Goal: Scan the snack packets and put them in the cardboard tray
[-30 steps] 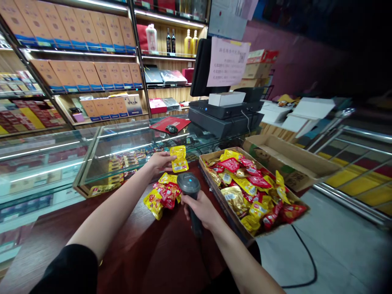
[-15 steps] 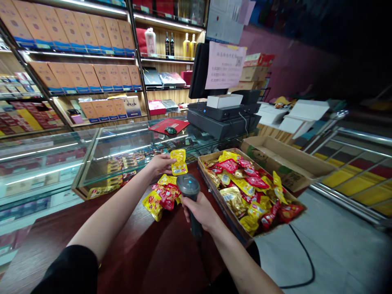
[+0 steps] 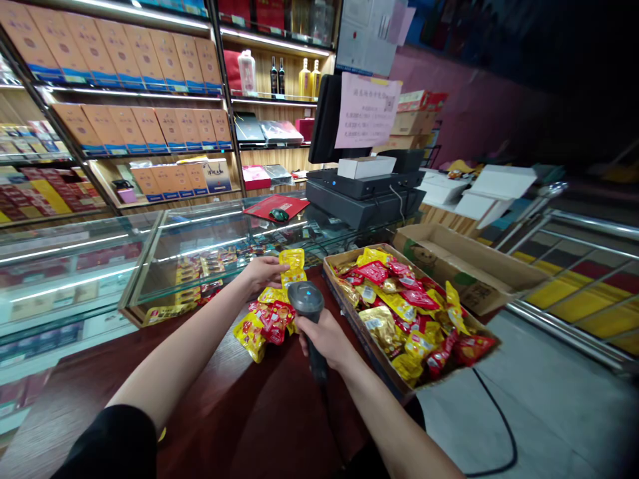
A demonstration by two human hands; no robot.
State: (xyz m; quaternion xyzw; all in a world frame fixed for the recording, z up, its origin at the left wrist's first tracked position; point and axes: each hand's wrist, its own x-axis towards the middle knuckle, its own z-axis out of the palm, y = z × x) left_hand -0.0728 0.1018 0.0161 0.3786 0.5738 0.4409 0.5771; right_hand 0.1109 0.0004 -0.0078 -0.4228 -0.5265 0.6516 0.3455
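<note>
Head view: the left hand (image 3: 263, 273) is extended forward with the fingers part-curled, and a yellow snack packet (image 3: 293, 269) is held upright at the fingertips, above a loose pile of packets (image 3: 263, 322) on the wooden counter (image 3: 239, 419). A barcode scanner (image 3: 307, 306) is gripped in the closed right hand (image 3: 325, 339), just beside a cardboard tray of packets (image 3: 357, 326).

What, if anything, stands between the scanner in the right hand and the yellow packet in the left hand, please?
Nothing visible does: the scanner, gripped by the right hand, has its head right at the lower end of the yellow packet, held by the left hand.
</note>
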